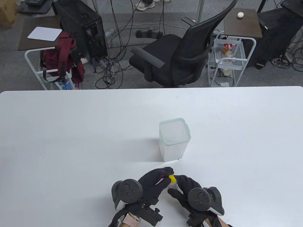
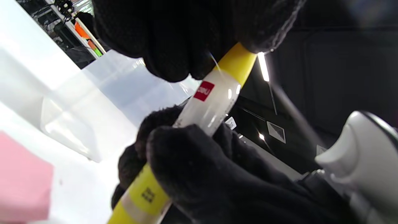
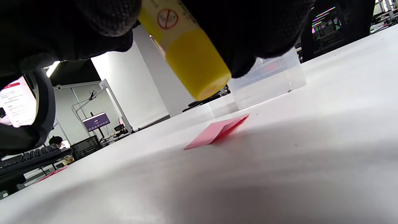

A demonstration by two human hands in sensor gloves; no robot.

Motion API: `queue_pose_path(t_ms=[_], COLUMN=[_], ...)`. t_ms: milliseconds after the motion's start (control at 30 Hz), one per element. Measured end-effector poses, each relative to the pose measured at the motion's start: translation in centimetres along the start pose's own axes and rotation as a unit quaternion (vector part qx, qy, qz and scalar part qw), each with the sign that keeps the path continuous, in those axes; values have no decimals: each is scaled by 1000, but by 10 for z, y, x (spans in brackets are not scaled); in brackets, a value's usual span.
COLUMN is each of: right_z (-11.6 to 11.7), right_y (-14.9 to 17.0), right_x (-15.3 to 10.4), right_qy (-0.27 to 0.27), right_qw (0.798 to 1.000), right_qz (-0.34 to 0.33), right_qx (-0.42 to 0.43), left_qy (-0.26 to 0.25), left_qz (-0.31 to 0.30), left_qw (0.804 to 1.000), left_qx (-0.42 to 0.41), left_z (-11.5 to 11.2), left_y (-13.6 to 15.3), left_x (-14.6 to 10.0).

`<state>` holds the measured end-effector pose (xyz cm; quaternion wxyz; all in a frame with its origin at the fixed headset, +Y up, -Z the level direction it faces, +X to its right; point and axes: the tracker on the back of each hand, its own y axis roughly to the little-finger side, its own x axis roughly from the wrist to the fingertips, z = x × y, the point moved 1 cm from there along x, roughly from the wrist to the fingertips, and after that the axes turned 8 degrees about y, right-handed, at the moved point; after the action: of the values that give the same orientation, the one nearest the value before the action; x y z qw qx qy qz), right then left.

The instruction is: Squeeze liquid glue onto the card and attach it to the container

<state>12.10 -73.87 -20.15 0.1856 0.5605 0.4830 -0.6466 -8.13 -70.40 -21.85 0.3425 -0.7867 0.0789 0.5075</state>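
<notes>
A glue bottle [image 1: 173, 181] with a clear body and yellow cap is held between both hands, above the table near its front edge. My right hand [image 1: 177, 189] grips the bottle's body [image 2: 209, 105]. My left hand [image 1: 165, 176] pinches the yellow cap [image 2: 238, 62] with its fingertips. A pink card [image 3: 217, 132] lies on the table under the hands; it also shows in the left wrist view [image 2: 21, 180]. In the table view it is mostly hidden. A clear lidded container [image 1: 174, 139] stands upright just beyond the hands. A yellow end of the bottle [image 3: 196, 65] hangs over the card.
The white table [image 1: 71, 141] stretches wide to left and right of the container. Beyond its far edge stand a black office chair [image 1: 180, 54] and small carts [image 1: 227, 59].
</notes>
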Motion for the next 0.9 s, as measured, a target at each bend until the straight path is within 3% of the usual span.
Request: queue_pose_path(t_ms=[433, 667, 900], right_z=[4, 5, 5], right_y=[-3, -8, -7], right_x=[0, -1, -1], right_qy=[-5, -10, -4], right_qw=[1000, 999, 999], right_qz=[-10, -27, -18], right_qx=[-10, -21, -26], left_qy=[30, -28, 23], left_qz=[-7, -3, -14], left_qw=[999, 994, 1000], left_qx=[-14, 105, 7], left_z=[-4, 7, 2], left_y=[-2, -7, -3], left_x=[1, -4, -2])
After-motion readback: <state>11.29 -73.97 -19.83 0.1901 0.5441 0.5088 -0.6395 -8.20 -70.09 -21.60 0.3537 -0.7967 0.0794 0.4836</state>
